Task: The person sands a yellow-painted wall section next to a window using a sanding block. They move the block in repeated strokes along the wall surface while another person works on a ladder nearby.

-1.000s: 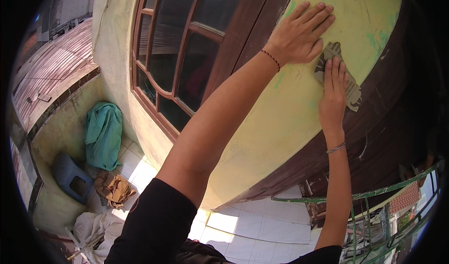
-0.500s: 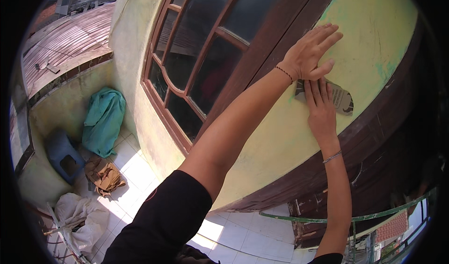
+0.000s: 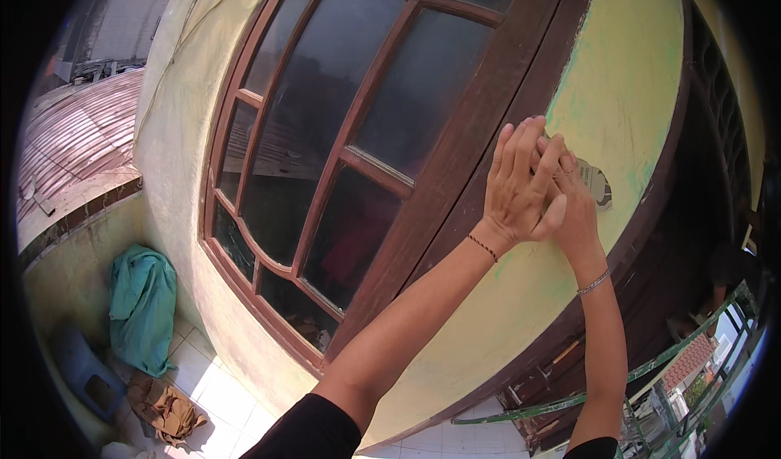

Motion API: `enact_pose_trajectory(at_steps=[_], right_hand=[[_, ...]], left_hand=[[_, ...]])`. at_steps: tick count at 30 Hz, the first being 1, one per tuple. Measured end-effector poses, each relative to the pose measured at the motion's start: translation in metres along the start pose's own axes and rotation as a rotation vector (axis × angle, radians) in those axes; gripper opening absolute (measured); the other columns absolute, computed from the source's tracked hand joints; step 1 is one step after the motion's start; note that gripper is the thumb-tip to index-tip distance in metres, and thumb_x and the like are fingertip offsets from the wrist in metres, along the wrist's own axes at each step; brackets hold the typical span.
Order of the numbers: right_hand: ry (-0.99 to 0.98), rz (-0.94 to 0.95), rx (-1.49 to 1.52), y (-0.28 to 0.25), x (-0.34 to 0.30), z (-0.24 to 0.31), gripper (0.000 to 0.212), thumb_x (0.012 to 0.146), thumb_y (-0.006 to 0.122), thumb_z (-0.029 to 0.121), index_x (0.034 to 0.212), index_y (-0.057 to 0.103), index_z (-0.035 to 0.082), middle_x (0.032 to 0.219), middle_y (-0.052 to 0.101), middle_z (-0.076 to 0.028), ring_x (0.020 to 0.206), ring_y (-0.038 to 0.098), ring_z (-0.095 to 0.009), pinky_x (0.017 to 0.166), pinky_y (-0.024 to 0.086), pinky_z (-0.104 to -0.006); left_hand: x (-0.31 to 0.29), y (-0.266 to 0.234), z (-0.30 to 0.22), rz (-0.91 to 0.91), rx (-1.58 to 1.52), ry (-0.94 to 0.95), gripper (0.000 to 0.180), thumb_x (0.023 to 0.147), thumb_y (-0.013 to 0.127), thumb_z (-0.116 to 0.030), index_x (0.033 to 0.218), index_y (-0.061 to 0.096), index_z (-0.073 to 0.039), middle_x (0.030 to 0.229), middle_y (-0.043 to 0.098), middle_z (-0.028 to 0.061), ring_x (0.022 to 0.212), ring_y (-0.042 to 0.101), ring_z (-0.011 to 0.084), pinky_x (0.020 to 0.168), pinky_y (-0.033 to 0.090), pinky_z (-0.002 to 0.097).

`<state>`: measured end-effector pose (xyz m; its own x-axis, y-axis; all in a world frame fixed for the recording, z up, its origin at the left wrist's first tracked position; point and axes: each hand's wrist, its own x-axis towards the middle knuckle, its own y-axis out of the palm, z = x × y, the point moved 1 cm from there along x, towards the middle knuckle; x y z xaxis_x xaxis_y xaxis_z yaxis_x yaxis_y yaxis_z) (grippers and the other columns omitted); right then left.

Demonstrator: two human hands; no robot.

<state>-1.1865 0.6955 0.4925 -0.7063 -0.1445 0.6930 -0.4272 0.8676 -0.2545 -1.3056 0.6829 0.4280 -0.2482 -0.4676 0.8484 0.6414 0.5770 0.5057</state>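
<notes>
- We see the sheet of grey-brown paper (image 3: 600, 187) on the yellow wall (image 3: 622, 76); only one end of it shows, with a dark printed shape near its rounded edge.
- The right hand (image 3: 579, 225) is the nearer one to the paper: it reaches up from below, and the visible end comes out at the right side of its fingers.
- From these fingers, the part we see goes to the right and a little down. The rest is covered by the hands, so we cannot tell surely the long axis.
- The left hand (image 3: 521, 192) comes from the lower left and overlaps the right fingers in our view; whether the two hands touch, we cannot tell.
- The left fingers are slightly bent and close to each other, with the thumb apart, and we see nothing gripped in them.
- The right fingers are partly hidden; they seem to lie over the paper, but we cannot tell if they pinch it.
- Just to the left of the hands we find a brown wooden board (image 3: 557, 52), and beyond it the window (image 3: 350, 93).
- Low at the left, we notice a green bundle (image 3: 142, 304) and a blue stool (image 3: 81, 365).
</notes>
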Motion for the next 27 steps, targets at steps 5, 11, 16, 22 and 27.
enact_pose_trajectory(at_steps=[5,11,16,22,27], right_hand=[[0.148,-0.158,-0.164,-0.016,0.081,-0.065,0.068,0.09,0.05,-0.008,0.154,0.049,0.014,0.159,0.047,-0.011,0.152,0.036,-0.032,0.12,0.038,-0.0438],[0.185,-0.031,-0.089,0.003,-0.002,0.015,0.067,0.091,0.052,-0.007,0.155,0.047,0.011,0.162,0.043,-0.013,0.15,0.037,-0.038,0.117,0.042,-0.0452],[0.308,-0.112,-0.186,-0.006,0.061,-0.014,0.06,0.093,0.053,-0.003,0.152,0.052,0.012,0.16,0.046,-0.011,0.149,0.04,-0.036,0.114,0.046,-0.0468],[0.16,0.007,-0.157,-0.006,0.014,0.028,0.062,0.09,0.052,-0.007,0.151,0.05,0.005,0.158,0.047,-0.014,0.146,0.042,-0.04,0.107,0.052,-0.0431],[0.265,-0.003,-0.327,-0.019,0.058,0.0,0.068,0.089,0.051,-0.01,0.155,0.046,0.007,0.16,0.045,-0.011,0.147,0.043,-0.036,0.104,0.055,-0.043]], left_hand=[[-0.007,0.013,0.007,0.056,-0.118,-0.067,0.07,0.09,0.049,-0.031,0.148,0.041,0.006,0.152,0.039,0.0334,0.139,0.042,0.0489,0.115,0.037,0.0553],[0.0,0.008,0.015,0.05,-0.29,-0.176,0.069,0.091,0.049,-0.025,0.151,0.036,0.008,0.153,0.036,0.034,0.139,0.041,0.0507,0.118,0.035,0.0556],[-0.002,0.005,0.015,0.044,-0.317,-0.196,0.07,0.089,0.05,-0.024,0.15,0.036,0.008,0.152,0.035,0.0346,0.141,0.037,0.0506,0.118,0.033,0.0572],[-0.002,0.001,0.016,0.014,-0.414,-0.202,0.066,0.09,0.05,-0.025,0.146,0.038,0.007,0.151,0.036,0.0337,0.141,0.036,0.051,0.118,0.031,0.0584],[-0.001,0.003,0.013,-0.009,-0.424,-0.233,0.073,0.082,0.053,-0.02,0.148,0.036,0.007,0.152,0.035,0.0365,0.141,0.036,0.0553,0.12,0.029,0.0612]])
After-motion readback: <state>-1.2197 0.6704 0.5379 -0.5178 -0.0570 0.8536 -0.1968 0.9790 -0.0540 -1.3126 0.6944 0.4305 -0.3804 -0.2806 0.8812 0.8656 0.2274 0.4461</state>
